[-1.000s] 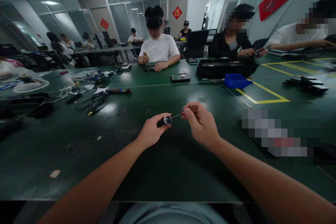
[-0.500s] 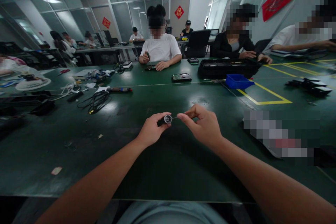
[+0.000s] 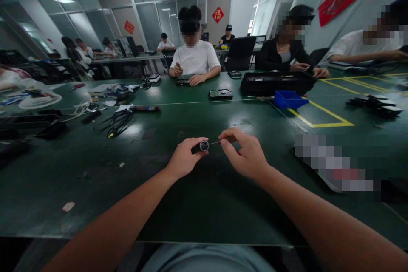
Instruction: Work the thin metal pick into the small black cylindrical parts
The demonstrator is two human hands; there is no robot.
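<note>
My left hand grips a small round metal part with a dark body, held just above the green table. My right hand pinches a thin screwdriver between thumb and fingers. Its slim shaft points left, and the tip meets the round part's face. Both hands hover over the table's middle, close together. The screwdriver's handle is mostly hidden inside my fingers.
A blue bin and a black tray stand at the far right by yellow tape lines. A circuit board lies beyond my hands. Black cables sprawl at the left. Several people sit across the table and at the right.
My right hand has shifted slightly left, bringing the screwdriver closer to the round part, and its fingers have turned on the handle. My left hand has stayed nearly still.
</note>
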